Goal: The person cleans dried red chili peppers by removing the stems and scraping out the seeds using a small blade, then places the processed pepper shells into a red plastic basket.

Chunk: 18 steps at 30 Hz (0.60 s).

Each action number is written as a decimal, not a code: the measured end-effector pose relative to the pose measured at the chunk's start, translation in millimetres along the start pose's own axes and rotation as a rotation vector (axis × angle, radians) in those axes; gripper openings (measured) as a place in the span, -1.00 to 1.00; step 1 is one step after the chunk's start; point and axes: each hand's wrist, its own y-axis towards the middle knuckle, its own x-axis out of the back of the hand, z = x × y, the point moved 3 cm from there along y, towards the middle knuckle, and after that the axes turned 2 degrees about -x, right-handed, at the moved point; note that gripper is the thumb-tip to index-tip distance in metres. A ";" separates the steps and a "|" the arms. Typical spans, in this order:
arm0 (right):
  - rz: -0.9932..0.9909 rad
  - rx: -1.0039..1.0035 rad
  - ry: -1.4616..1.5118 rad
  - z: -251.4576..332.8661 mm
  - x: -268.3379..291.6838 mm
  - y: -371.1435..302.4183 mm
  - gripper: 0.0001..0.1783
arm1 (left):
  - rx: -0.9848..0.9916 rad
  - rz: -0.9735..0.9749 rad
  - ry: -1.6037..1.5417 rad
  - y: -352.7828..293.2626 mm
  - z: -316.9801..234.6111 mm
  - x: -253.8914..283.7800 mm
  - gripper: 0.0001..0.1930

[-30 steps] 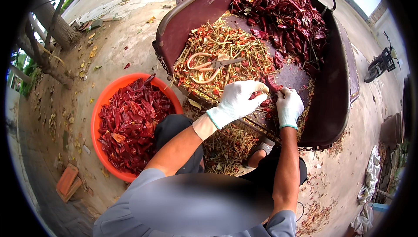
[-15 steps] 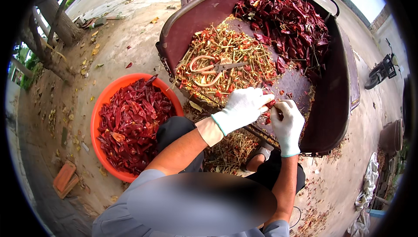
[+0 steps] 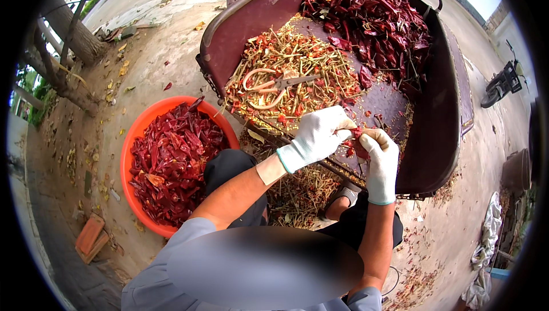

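Both my hands wear white knit gloves and meet over the near edge of a dark maroon cart bed [image 3: 426, 168]. Between them is a dried red chili [image 3: 360, 147]. My left hand [image 3: 320, 136] pinches its upper end with thumb and forefinger, while my right hand [image 3: 381, 159] has its fingers closed on the other side of it. Scissors [image 3: 280, 85] with pale orange handles lie on a heap of chili stems and scraps [image 3: 309, 54] in the cart. Behind, to the right, rises a pile of whole dried red chilies [image 3: 369, 19].
An orange-red basin [image 3: 124, 168] full of cut chili pieces stands on the ground at my left, beside my knee. Stems and scraps [image 3: 303, 196] litter the ground between my feet. Bricks [image 3: 90, 235] lie at far left, a bucket [image 3: 516, 171] and a parked two-wheeler [image 3: 503, 84] at right.
My hands have shifted slightly and the fingers have turned around the chili, so more of it shows between them. The view has moved a little; scissors and piles lie as before.
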 end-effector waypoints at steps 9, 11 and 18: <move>0.019 -0.140 0.332 2.5 -8.4 -4.3 -0.86 | 0.382 0.093 -0.434 -1.7 9.2 -1.2 -0.83; 0.057 -0.131 0.407 1.5 -0.5 -1.1 -0.87 | 0.408 0.014 -0.581 2.3 16.6 0.8 -0.86; -0.190 -0.090 0.302 -8.7 6.4 3.9 -0.83 | 0.261 0.078 -0.501 9.1 10.3 7.1 -0.82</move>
